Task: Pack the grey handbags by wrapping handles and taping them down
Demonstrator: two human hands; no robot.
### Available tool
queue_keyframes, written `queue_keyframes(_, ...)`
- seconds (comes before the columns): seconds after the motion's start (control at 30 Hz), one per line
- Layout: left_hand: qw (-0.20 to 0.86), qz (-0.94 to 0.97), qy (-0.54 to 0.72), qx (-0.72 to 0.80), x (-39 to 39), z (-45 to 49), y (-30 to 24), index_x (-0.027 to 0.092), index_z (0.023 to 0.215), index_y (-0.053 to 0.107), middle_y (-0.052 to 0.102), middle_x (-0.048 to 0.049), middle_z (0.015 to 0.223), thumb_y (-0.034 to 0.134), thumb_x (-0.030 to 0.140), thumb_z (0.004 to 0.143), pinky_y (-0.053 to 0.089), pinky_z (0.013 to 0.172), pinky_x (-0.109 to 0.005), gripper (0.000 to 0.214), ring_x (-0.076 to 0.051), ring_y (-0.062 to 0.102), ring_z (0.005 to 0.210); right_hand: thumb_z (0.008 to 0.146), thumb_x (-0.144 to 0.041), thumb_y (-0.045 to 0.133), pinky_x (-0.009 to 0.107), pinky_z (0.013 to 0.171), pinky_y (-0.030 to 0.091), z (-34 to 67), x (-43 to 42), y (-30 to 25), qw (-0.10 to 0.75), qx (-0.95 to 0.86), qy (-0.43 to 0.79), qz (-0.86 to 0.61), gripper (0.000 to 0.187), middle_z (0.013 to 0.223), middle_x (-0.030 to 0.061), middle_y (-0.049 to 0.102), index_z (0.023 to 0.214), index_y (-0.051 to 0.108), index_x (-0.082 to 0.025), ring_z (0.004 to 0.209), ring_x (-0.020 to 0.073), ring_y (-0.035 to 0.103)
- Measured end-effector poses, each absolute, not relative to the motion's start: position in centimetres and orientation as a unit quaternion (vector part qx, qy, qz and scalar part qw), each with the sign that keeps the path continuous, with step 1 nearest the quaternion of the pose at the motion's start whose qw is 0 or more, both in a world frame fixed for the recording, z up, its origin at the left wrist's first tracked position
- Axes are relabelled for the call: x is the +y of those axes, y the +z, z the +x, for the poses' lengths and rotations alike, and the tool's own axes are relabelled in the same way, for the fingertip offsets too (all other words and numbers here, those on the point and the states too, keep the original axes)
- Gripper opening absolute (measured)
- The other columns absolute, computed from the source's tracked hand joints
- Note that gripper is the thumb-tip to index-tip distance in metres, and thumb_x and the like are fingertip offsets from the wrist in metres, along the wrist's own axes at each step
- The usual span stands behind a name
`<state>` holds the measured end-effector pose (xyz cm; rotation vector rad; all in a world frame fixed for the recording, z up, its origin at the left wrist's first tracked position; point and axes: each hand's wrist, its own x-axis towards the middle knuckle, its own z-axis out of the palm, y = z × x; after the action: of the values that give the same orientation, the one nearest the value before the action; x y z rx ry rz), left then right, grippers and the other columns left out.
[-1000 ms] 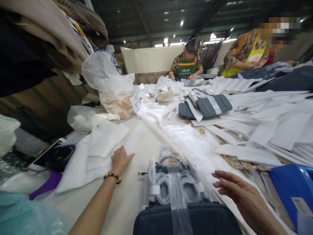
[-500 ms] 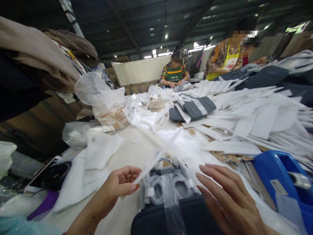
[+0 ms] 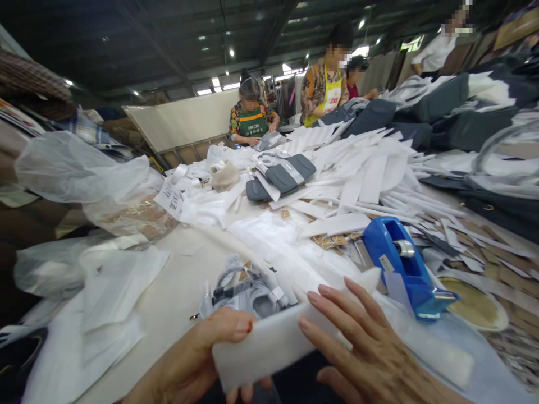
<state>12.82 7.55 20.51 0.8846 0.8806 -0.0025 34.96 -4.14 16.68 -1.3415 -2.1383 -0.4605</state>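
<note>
A strip of white foam sheet [image 3: 269, 342] stretches crosswise in front of me, over a dark grey padded item [image 3: 301, 376]. My left hand [image 3: 185, 359] grips the strip's left end, thumb on top and fingertips showing below. On the strip's right part, my right hand [image 3: 366, 348] rests with its fingers stretched out and apart. Just beyond the foam, a bundle of grey cable [image 3: 265, 297] lies on the dark item under clear plastic. Most of the dark item is hidden by the foam and my hands.
A blue tape dispenser [image 3: 398, 264] stands to the right, beside a round yellowish dish [image 3: 475, 306]. White foam strips [image 3: 370, 174] pile up behind it. Two grey cases [image 3: 290, 171] lie mid-table. Plastic bags [image 3: 84, 168] crowd the left. Co-workers [image 3: 252, 112] work at the far side.
The foam strip has swung from pointing away from me to lying across the dark item. My right hand has come down onto it. The view has turned to the right.
</note>
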Motion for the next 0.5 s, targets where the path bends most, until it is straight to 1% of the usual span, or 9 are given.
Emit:
queue_keyframes(0.07, 0.834, 0.362, -0.039, 0.415, 7.6, 14.2, 20.7, 0.009, 0.086, 0.066, 0.070, -0.0153, 0.067, 0.066, 0.058, 0.056, 0.038, 0.034, -0.015, 0.057, -0.015, 0.060, 0.045, 0.091, -0.013, 0.038, 0.045, 0.105, 0.033, 35.7, -4.8, 15.9, 0.276, -0.797, -0.196, -0.500, 0.035, 0.121, 0.0104, 0.062, 0.120, 0.057, -0.017, 0.121, 0.0241, 0.049)
queue_keyframes(0.17, 0.844, 0.341, -0.059, 0.411, 7.7, 16.1, 20.9, 0.010, 0.089, 0.067, 0.072, -0.0128, 0.073, 0.061, 0.070, 0.058, 0.041, 0.037, -0.018, 0.068, -0.017, 0.063, 0.053, 0.091, -0.006, 0.029, 0.035, 0.095, 0.045, 37.0, -5.4, 14.7, 0.302, -0.785, -0.204, -0.501, 0.038, 0.114, 0.0136, 0.065, 0.117, 0.056, -0.009, 0.115, 0.0216, 0.055)
queue_keyframes(0.23, 0.803, 0.434, -0.011, 0.409, 7.9, 16.9, 20.8, 0.012, 0.093, 0.068, 0.072, -0.0119, 0.080, 0.049, 0.077, 0.065, 0.046, 0.046, -0.023, 0.073, -0.018, 0.064, 0.059, 0.093, -0.010, 0.030, 0.030, 0.086, 0.051, 38.0, -5.7, 14.4, 0.327, -0.748, -0.184, -0.548, 0.033, 0.105, 0.0140, 0.069, 0.117, 0.053, -0.007, 0.102, 0.0199, 0.063)
queue_keyframes(0.27, 0.755, 0.513, 0.008, 0.409, 8.0, 17.1, 20.6, 0.013, 0.096, 0.068, 0.072, -0.0116, 0.084, 0.045, 0.076, 0.069, 0.049, 0.054, -0.025, 0.072, -0.019, 0.064, 0.064, 0.094, -0.014, 0.033, 0.027, 0.079, 0.053, 38.4, -5.9, 14.3, 0.340, -0.721, -0.163, -0.581, 0.030, 0.098, 0.0126, 0.070, 0.115, 0.053, -0.008, 0.091, 0.0188, 0.067)
queue_keyframes(0.33, 0.603, 0.685, 0.012, 0.409, 8.1, 17.6, 19.9, 0.016, 0.103, 0.067, 0.071, -0.0097, 0.093, 0.051, 0.060, 0.077, 0.050, 0.075, -0.030, 0.053, -0.021, 0.064, 0.081, 0.094, -0.020, 0.038, 0.024, 0.062, 0.054, 39.1, -6.2, 14.4, 0.368, -0.665, -0.119, -0.639, 0.022, 0.082, 0.0080, 0.071, 0.108, 0.054, -0.012, 0.069, 0.0170, 0.069)
queue_keyframes(0.37, 0.518, 0.757, -0.009, 0.398, 8.1, 17.8, 19.4, 0.018, 0.107, 0.065, 0.069, -0.0084, 0.101, 0.056, 0.048, 0.077, 0.046, 0.086, -0.033, 0.043, -0.022, 0.061, 0.092, 0.095, -0.023, 0.039, 0.023, 0.056, 0.052, 39.3, -6.4, 14.4, 0.380, -0.646, -0.101, -0.654, 0.019, 0.075, 0.0055, 0.070, 0.104, 0.054, -0.014, 0.061, 0.0160, 0.067)
queue_keyframes(0.4, 0.444, 0.813, -0.049, 0.373, 8.0, 18.1, 18.8, 0.019, 0.112, 0.063, 0.066, -0.0077, 0.110, 0.059, 0.037, 0.076, 0.042, 0.095, -0.035, 0.040, -0.024, 0.058, 0.103, 0.094, -0.023, 0.039, 0.022, 0.052, 0.050, 39.4, -6.5, 14.4, 0.393, -0.634, -0.089, -0.661, 0.017, 0.070, 0.0036, 0.068, 0.102, 0.053, -0.015, 0.056, 0.0151, 0.065)
queue_keyframes(0.43, 0.385, 0.854, -0.096, 0.337, 7.9, 18.5, 18.2, 0.020, 0.118, 0.059, 0.062, -0.0075, 0.120, 0.061, 0.029, 0.073, 0.036, 0.102, -0.037, 0.046, -0.025, 0.052, 0.113, 0.094, -0.023, 0.040, 0.022, 0.051, 0.049, 39.4, -6.6, 14.2, 0.407, -0.624, -0.082, -0.662, 0.016, 0.068, 0.0023, 0.067, 0.100, 0.053, -0.016, 0.053, 0.0143, 0.064)
queue_keyframes(0.5, 0.302, 0.903, -0.167, 0.255, 7.5, 19.5, 17.0, 0.020, 0.132, 0.046, 0.046, -0.0083, 0.139, 0.064, 0.019, 0.067, 0.025, 0.110, -0.041, 0.067, -0.026, 0.037, 0.129, 0.092, -0.021, 0.041, 0.021, 0.051, 0.047, 39.2, -6.7, 13.5, 0.427, -0.609, -0.056, -0.666, 0.013, 0.067, 0.0008, 0.065, 0.098, 0.052, -0.017, 0.053, 0.0134, 0.063)
